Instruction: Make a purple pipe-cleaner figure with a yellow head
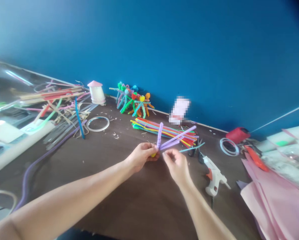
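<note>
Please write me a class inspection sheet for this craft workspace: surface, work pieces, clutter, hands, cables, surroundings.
Surface: dark tabletop, pale scraps scattered on it
Work pieces: purple stems and a yellow piece in hand; bundle of coloured stems behind
Clutter: heaped strips at left; glue gun and pink sheets at right
Hands: left hand grips the purple stems; right hand close beside, contact unclear
Cables: dark cord at the glue gun's handle, far end hidden
Surroundings: blue wall behind

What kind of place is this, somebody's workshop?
It looks like a craft workbench, perhaps in a small workshop or home: a glue gun lies on the dark table, near a bundle of colourful fuzzy stems and a cluster of small fuzzy figures.
</note>
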A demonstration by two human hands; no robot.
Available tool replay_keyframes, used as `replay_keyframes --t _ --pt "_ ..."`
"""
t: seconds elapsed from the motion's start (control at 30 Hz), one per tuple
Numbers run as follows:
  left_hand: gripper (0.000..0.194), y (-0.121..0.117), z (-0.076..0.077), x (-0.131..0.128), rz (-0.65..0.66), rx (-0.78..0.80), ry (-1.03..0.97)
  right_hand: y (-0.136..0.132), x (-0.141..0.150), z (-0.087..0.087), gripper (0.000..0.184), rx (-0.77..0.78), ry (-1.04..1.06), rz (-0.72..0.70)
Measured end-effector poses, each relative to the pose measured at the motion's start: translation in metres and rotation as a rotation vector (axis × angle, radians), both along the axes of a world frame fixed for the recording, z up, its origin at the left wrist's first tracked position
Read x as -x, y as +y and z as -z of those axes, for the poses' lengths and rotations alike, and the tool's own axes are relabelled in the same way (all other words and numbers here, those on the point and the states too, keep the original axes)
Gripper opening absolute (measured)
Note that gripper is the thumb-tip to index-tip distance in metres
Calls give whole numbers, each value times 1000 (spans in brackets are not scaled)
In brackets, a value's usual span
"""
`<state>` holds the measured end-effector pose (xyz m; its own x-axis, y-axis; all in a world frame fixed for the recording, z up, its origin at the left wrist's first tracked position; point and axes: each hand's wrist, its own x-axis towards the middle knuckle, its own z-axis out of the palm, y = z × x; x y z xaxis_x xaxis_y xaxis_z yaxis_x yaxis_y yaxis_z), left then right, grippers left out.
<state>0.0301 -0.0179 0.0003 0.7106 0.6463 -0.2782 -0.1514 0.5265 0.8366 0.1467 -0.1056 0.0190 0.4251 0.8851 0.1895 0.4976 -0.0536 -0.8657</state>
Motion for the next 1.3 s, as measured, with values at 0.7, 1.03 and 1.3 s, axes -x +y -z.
replay_keyframes --t 0.7,1.03,1.3 --pt "25 -7 -4 -3 -170 -271 101 -8 4 0 24 -63 -202 102" --pt "21 -6 6 -3 -79 -363 132 -6 4 -5 24 -31 -155 63" --pt "24 -1 13 -2 -80 -477 200 -7 6 3 16 -107 -313 0"
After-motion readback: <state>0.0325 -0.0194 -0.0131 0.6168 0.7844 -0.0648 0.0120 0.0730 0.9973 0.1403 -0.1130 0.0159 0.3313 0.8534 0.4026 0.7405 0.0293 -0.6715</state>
